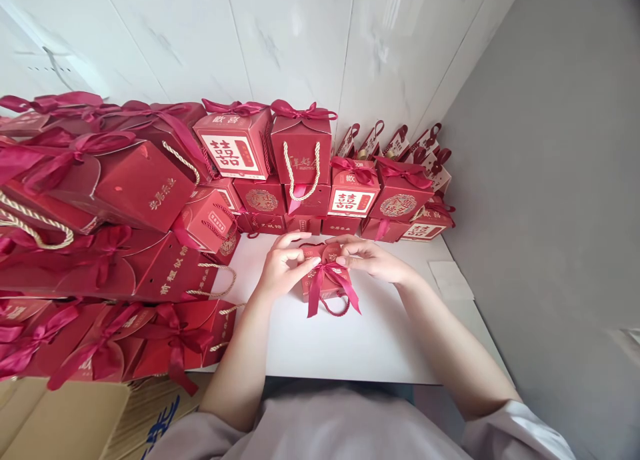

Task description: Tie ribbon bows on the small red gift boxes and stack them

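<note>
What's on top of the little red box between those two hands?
A magenta ribbon lies across the red box; the left hand and right hand partly cover the top. The inside is hidden.

small red box upright on white tabletop, magenta ribbon across top

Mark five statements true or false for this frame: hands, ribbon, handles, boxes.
1. The left hand and right hand are both at a small red box on the white table. True.
2. That box has a white handle. False: its cord handle is dark red.
3. A pink ribbon hangs in two tails over the front of that box. True.
4. All the other boxes stand right of the hands. False: a large stack of red boxes fills the left side, and more stand at the back.
5. A pale rope handle hangs on a box at the back. True.
</note>
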{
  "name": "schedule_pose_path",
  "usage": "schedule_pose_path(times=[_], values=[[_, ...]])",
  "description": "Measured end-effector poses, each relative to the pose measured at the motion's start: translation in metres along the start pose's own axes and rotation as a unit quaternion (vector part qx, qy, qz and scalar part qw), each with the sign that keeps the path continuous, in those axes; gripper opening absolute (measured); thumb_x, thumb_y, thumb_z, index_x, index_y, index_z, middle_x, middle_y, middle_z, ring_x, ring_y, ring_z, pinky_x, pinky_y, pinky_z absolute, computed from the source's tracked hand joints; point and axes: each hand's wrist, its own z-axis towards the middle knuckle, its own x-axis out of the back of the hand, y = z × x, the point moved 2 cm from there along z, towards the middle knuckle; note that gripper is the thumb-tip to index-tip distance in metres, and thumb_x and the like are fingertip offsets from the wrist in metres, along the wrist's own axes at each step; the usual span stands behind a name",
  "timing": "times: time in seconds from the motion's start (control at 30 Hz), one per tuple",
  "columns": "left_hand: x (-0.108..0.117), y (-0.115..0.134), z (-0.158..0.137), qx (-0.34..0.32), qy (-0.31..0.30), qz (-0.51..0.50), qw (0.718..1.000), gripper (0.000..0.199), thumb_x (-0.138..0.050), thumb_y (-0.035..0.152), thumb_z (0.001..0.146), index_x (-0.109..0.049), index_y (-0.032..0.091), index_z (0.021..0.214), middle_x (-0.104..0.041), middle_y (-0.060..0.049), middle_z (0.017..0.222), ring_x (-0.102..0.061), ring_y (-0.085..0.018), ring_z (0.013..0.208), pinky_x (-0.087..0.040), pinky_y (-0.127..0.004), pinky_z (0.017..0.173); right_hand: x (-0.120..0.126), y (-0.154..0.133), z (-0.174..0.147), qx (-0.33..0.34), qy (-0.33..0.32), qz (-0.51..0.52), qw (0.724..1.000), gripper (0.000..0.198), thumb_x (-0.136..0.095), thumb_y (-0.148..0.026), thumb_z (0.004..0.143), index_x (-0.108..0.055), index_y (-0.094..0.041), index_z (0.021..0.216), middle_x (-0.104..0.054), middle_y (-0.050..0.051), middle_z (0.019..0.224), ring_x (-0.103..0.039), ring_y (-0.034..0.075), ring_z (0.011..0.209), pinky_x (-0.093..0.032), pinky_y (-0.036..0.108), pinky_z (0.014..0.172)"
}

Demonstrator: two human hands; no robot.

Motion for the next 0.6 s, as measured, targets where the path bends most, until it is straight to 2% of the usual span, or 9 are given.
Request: schedule_pose_path(times=[0.13,0.33,0.43,0.5,0.6], values=[[-0.0007,-0.0015,0.0007,0.000,-0.014,0.020,1.000,0.041,-0.065,0.034,0.082,-0.045,0.019,0.051,-0.059,-0.004,0.129,-0.054,-0.026,0.122,-0.039,-0.041,0.108,-0.0014,0.0031,-0.0008,0.000,0.001,-0.015,1.000,0.037,-0.057,-0.049,0.091,-0.063,-0.018,0.071,-0.060,0.006,0.106,-0.058,0.023,0.105,-0.041,0.040,0.099],[-0.0006,-0.0034,0.0036,0.002,-0.049,0.014,0.999,0.041,-0.065,0.034,0.083,-0.046,0.018,0.050,-0.059,-0.006,0.128,-0.055,-0.026,0.121,-0.041,-0.042,0.107,-0.0016,0.0025,-0.0006,-0.007,-0.004,-0.039,0.999,0.035,-0.057,-0.048,0.092,-0.065,-0.019,0.074,-0.058,0.007,0.116,-0.056,0.024,0.111,-0.038,0.042,0.104],[-0.0017,-0.0047,0.0048,0.005,-0.055,0.025,0.998,0.032,-0.072,0.040,0.078,-0.060,0.019,0.057,-0.060,-0.006,0.126,-0.055,-0.026,0.120,-0.042,-0.042,0.106,-0.0014,0.0034,-0.0007,-0.021,-0.003,-0.053,0.998,0.034,-0.057,-0.049,0.091,-0.066,-0.019,0.076,-0.058,0.007,0.117,-0.057,0.024,0.112,-0.038,0.043,0.104],[-0.0021,-0.0053,0.0057,-0.001,-0.073,0.036,0.997,0.021,-0.077,0.042,0.073,-0.071,0.021,0.073,-0.060,-0.006,0.125,-0.055,-0.026,0.119,-0.044,-0.042,0.105,-0.0008,0.0039,-0.0004,-0.025,-0.007,-0.057,0.998,0.034,-0.058,-0.049,0.091,-0.065,-0.019,0.076,-0.057,0.007,0.120,-0.057,0.024,0.112,-0.039,0.042,0.104],[-0.0007,-0.0059,0.0079,-0.014,-0.110,0.059,0.992,0.027,-0.079,0.043,0.070,-0.076,0.025,0.089,-0.059,-0.006,0.125,-0.056,-0.026,0.118,-0.045,-0.041,0.103,0.0016,0.0030,0.0014,-0.028,-0.017,-0.066,0.997,0.033,-0.058,-0.049,0.091,-0.066,-0.019,0.077,-0.053,0.007,0.128,-0.054,0.024,0.118,-0.037,0.042,0.106]])
